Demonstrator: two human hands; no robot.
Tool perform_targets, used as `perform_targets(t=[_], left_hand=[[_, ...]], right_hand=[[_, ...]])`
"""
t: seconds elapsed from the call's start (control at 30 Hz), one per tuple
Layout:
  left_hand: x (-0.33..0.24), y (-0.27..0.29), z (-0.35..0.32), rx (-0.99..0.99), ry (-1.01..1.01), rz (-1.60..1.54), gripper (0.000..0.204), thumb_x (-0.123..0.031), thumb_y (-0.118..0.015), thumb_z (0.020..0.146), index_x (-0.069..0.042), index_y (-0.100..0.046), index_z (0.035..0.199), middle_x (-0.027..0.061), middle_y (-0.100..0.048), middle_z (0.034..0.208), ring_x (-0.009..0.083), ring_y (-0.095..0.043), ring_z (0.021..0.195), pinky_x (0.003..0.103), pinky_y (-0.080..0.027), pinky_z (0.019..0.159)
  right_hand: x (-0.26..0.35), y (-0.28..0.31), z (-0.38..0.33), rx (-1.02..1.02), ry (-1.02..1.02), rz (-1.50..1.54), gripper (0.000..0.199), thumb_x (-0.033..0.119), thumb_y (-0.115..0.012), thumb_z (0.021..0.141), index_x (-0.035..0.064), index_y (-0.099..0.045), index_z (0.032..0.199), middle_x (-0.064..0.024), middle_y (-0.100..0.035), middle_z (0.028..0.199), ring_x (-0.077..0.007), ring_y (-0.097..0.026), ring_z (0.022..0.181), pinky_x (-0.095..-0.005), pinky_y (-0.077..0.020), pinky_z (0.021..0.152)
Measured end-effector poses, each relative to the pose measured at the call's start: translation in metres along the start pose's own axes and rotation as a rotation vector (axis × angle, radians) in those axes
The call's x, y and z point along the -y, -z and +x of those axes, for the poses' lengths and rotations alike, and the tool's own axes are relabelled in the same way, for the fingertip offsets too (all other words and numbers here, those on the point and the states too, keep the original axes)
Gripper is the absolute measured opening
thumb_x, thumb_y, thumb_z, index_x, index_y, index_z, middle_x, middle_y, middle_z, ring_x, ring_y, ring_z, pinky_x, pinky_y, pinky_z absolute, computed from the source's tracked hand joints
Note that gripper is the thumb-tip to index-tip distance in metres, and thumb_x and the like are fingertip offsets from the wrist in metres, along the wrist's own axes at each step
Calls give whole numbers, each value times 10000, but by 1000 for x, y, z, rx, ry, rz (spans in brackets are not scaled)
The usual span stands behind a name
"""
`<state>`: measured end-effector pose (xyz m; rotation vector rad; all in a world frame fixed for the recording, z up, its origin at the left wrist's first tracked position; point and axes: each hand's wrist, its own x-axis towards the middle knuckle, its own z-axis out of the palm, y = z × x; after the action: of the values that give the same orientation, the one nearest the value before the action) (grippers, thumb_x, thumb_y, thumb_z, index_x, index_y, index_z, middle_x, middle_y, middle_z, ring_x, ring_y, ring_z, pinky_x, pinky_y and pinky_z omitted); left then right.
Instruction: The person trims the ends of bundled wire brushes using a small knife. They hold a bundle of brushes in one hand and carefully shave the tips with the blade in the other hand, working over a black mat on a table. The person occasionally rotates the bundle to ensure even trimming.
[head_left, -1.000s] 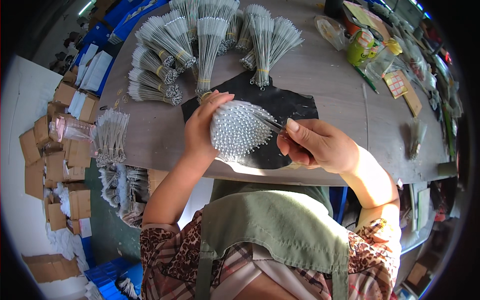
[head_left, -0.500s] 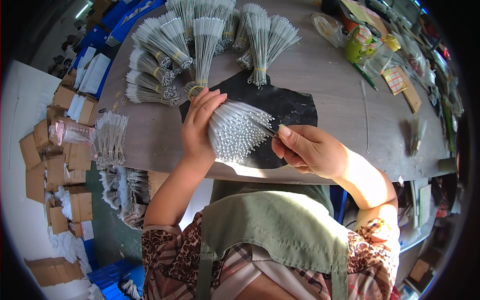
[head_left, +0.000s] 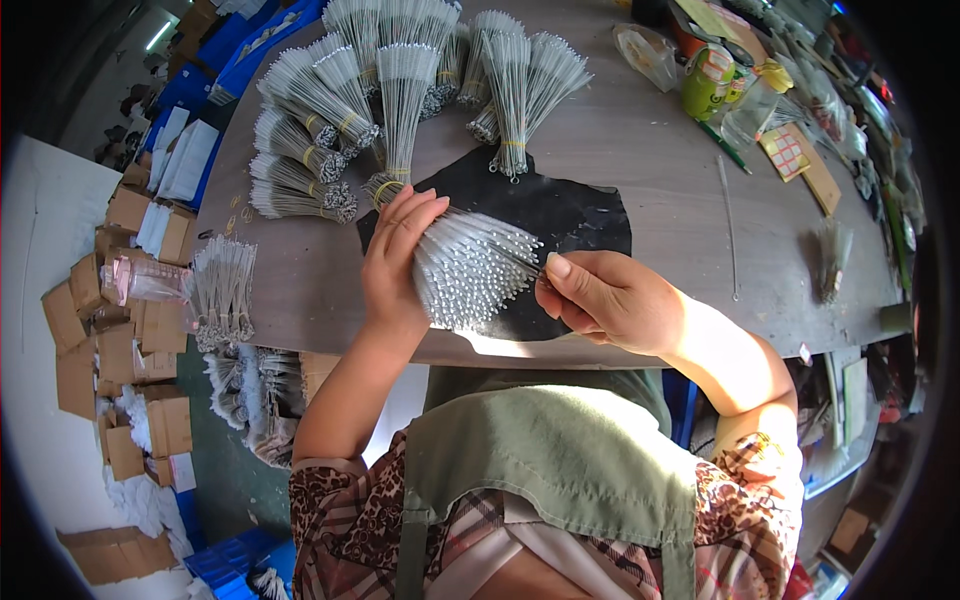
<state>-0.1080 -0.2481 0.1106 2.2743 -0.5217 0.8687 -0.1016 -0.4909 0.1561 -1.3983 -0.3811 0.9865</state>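
Left hand (head_left: pixel 398 262) is wrapped around a fat bundle of thin metal rods (head_left: pixel 470 265), fingers closed on it, held just above the black mat (head_left: pixel 570 205) at the near edge of the table (head_left: pixel 650 150). Right hand (head_left: pixel 610 300) pinches a rod tip at the bundle's right side. Tied bundles (head_left: pixel 400 80) fan out at the far side.

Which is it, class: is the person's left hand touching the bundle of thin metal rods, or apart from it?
Touching. The head view shows the left hand wrapped around the bundle of thin metal rods, its fingers curled over the top with no gap.
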Motion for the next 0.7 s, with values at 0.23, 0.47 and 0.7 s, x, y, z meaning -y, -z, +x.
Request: perform_targets(t=[0.23,0.47,0.7], left_hand=[[3,-4,-1,14,10,-66,378,-33,-661,681,-19,-591,1052,119,-621,1032,289,-572,1032,413,-382,1001],[17,-10,-16,2,476,-502,339,-37,-602,790,9,-554,1123,122,-614,1090,229,-559,1057,368,-417,961],[21,-11,-13,-46,841,-1480,334,-15,-545,857,34,-514,1186,117,-612,1105,173,-597,986,300,-479,880]], right_hand=[[-2,-1,3,-24,46,-36,457,419,-339,983,53,-517,776,42,-370,612,-54,-321,557,-213,-289,499],[-6,4,8,-31,170,115,447,421,-318,986,43,-510,843,63,-323,570,-36,-257,480,-200,-228,432],[-11,4,14,-61,240,154,479,457,-308,977,33,-507,874,66,-312,556,-29,-243,462,-196,-222,418]])
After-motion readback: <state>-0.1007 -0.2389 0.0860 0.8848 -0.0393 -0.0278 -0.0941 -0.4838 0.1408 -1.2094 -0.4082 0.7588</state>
